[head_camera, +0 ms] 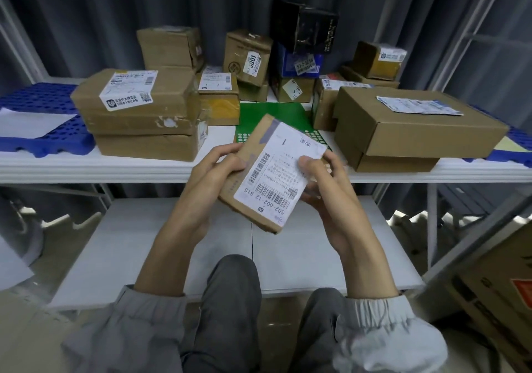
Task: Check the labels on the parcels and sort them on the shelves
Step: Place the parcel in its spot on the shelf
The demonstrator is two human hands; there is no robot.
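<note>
parcel check at the shelf (86, 168)
left hand (214, 168) and right hand (325, 182) each gripped the small parcel (247, 168), label (276, 171) up.

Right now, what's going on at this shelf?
A person holds one small brown parcel in both hands, left hand on its left edge, right hand on its right edge with the thumb on the white label. The label faces up, so it seems to be getting read. The parcel is in the air in front of the upper shelf, which already carries many boxes, a black box stacked highest. The lower shelf shows bare white board.
</note>
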